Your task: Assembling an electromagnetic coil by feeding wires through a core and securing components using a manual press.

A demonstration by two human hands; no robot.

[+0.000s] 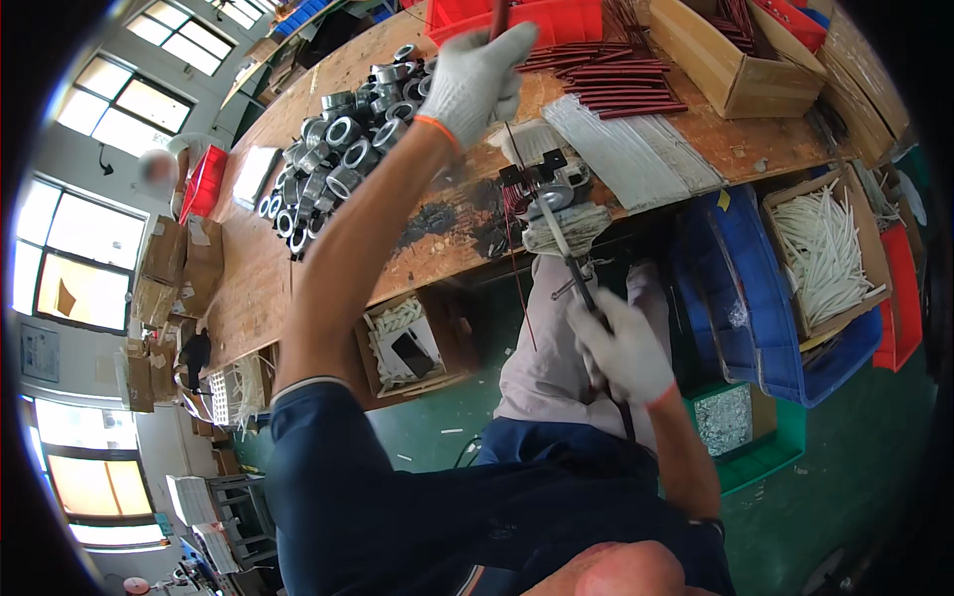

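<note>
My left hand [477,84], in a white knit glove with an orange cuff, is raised over the far part of the workbench. Its fingers are closed around a dark red rod-like piece [500,18], cut off by the top of the picture. My right hand [626,348], also gloved, grips what looks like a soldering iron [558,230] by its black handle, with a black cord trailing down. The iron's pale shaft points at a small black metal fixture [532,181] at the bench edge. A thin dark red wire [522,288] hangs beside the fixture.
Several metal rings [343,134] are piled on the wooden bench [437,253]. Dark red tubes [621,84] lie near a cardboard box [765,84] and red bin [566,22]. At right, a box of white tubes [825,248] rests on blue crates [735,298]. A person [179,164] is farther back.
</note>
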